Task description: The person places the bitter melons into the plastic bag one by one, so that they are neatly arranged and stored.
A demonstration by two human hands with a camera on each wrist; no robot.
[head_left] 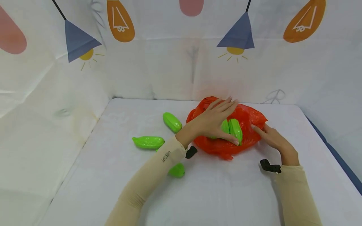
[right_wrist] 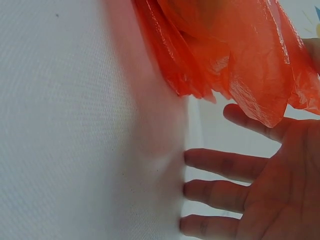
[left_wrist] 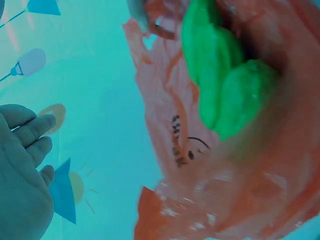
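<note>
My left hand [head_left: 213, 121] is over an orange-red plastic bag [head_left: 220, 147], its fingers extended and the thumb spread wide. Inside the bag lie several ridged green toy fruits [head_left: 236, 130], partly covered by this hand. In the left wrist view the fruits [left_wrist: 230, 85] are clustered in the bag's mouth, and the left palm [left_wrist: 25, 185] shows at the side. At the bag's right edge is my right hand [head_left: 274, 138], thumb on the inner side of the plastic. The right wrist view shows straight, spread fingers [right_wrist: 225, 165] just below the hanging plastic [right_wrist: 255, 65].
Left of the bag, a smooth oval green piece [head_left: 172, 122] and a green one with a pointed end [head_left: 148, 142] lie on the white table [head_left: 215, 194]. Another green piece [head_left: 177, 170] is partly behind the left forearm. A white lamp-patterned sheet [head_left: 169, 69] hangs behind.
</note>
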